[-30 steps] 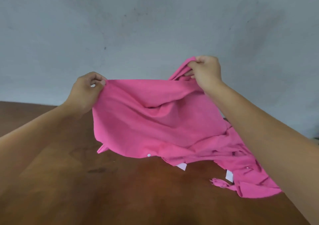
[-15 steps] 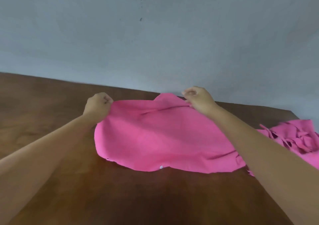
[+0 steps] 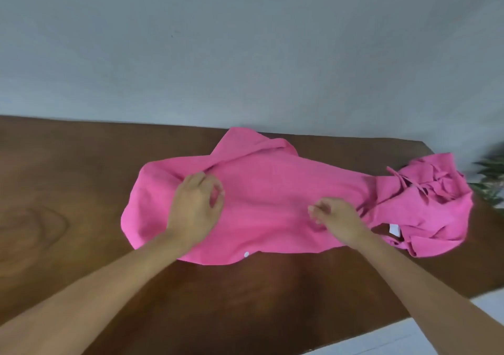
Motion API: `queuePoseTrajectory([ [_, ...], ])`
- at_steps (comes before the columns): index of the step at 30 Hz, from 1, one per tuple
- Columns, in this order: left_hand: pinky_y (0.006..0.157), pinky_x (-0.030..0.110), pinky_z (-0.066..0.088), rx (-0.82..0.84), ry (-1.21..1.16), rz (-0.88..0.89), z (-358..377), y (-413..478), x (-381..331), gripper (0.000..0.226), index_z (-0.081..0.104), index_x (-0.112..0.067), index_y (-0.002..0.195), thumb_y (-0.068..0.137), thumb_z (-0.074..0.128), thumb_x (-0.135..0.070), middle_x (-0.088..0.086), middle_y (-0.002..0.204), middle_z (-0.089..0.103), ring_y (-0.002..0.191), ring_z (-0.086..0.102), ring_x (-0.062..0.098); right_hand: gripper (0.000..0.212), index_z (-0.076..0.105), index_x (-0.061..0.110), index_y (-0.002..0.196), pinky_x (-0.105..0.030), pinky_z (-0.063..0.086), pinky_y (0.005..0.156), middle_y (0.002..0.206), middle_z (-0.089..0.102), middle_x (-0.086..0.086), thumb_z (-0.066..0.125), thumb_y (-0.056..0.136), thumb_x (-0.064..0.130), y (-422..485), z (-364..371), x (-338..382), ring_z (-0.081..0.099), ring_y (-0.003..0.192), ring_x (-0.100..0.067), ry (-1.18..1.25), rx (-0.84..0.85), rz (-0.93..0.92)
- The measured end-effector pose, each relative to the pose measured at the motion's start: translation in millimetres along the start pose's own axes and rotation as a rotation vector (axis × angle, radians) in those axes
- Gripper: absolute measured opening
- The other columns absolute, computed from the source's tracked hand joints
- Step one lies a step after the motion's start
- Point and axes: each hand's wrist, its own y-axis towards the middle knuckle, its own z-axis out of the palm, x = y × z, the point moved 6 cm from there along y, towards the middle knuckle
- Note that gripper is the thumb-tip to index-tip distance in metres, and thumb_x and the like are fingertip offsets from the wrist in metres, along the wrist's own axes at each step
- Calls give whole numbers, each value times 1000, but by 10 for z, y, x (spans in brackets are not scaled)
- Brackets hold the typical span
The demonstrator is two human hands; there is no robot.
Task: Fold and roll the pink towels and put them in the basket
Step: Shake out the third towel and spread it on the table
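A pink towel [image 3: 272, 196] lies spread and wrinkled on the brown wooden table [image 3: 68, 191], its far corner bunched up near the wall. My left hand [image 3: 195, 210] hovers over the towel's left part with loosely curled fingers and holds nothing. Over the right part, my right hand [image 3: 338, 218] has its fingers loosely bent, their tips at the cloth; motion blur hides any pinch. A crumpled heap of more pink towels [image 3: 425, 204] touches the spread towel's right end. No basket is in view.
A grey wall [image 3: 245, 54] rises right behind the table. Green plant leaves [image 3: 491, 180] show at the right edge. The table's right corner ends at the lower right, with pale floor [image 3: 409, 338] beyond it.
The towel, held up in the air a second ago, was lowered flat onto the table. Both hands have left its far edge and moved back toward me over the cloth.
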Motion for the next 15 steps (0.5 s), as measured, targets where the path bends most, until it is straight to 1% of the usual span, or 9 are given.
queuePoseTrajectory([
  [2, 78, 38, 51, 157, -16, 97, 262, -290, -253, 7, 63, -21, 93, 90, 69, -24, -8, 91, 55, 88, 53, 17, 22, 68, 23, 76, -33, 52, 79, 76, 70, 7, 65, 97, 28, -174, 59, -157, 66, 76, -12, -10, 14, 12],
  [4, 89, 35, 51, 344, 26, 125, 547, -552, -380, 23, 63, -24, 108, 93, 64, -41, -9, 106, 56, 104, 52, 16, 21, 66, 24, 77, -31, 49, 77, 78, 68, 7, 63, 98, 29, -322, 102, -271, 63, 77, -8, -12, 20, -12],
  [6, 101, 34, 47, 483, 109, 105, 752, -743, -405, 35, 60, -25, 122, 95, 61, -48, -8, 119, 54, 117, 47, 15, 17, 67, 26, 82, -26, 48, 77, 82, 70, 11, 63, 98, 27, -451, 118, -339, 63, 80, -3, -2, 8, -43],
  [7, 102, 36, 46, 500, 131, 106, 799, -790, -419, 34, 61, -24, 122, 96, 61, -45, -7, 120, 55, 117, 47, 16, 14, 68, 27, 84, -24, 49, 79, 84, 71, 13, 63, 97, 25, -507, 120, -358, 64, 82, 0, 5, -2, -55],
  [8, 99, 38, 48, 478, 133, 111, 820, -810, -440, 26, 63, -22, 117, 97, 62, -39, -5, 116, 56, 113, 49, 18, 13, 68, 29, 86, -22, 48, 79, 86, 71, 14, 63, 97, 24, -554, 123, -380, 64, 83, 1, 18, -12, -63],
  [10, 88, 44, 52, 416, 145, 81, 811, -825, -467, 9, 65, -18, 101, 97, 62, -26, -2, 103, 60, 101, 53, 23, 15, 67, 31, 86, -20, 48, 81, 89, 71, 16, 64, 96, 21, -648, 138, -416, 64, 86, 3, 43, -37, -88],
  [12, 84, 42, 51, 395, 154, 2, 769, -831, -509, 8, 63, -17, 97, 100, 59, -23, 0, 97, 62, 95, 55, 24, 15, 67, 32, 88, -19, 48, 82, 91, 71, 17, 64, 95, 19, -750, 159, -429, 64, 89, 3, 65, -64, -125],
  [14, 78, 40, 48, 392, 120, -112, 709, -862, -579, 11, 59, -16, 99, 104, 53, -24, 1, 91, 63, 88, 57, 24, 11, 69, 29, 97, -20, 49, 84, 94, 70, 16, 63, 96, 19, -874, 191, -428, 63, 91, 3, 75, -90, -167],
  [15, 73, 39, 48, 394, 77, -174, 680, -895, -609, 11, 57, -16, 99, 105, 52, -23, 2, 86, 64, 81, 58, 25, 12, 69, 26, 103, -22, 50, 85, 97, 69, 16, 62, 97, 19, -942, 219, -423, 63, 92, 1, 71, -114, -200],
])
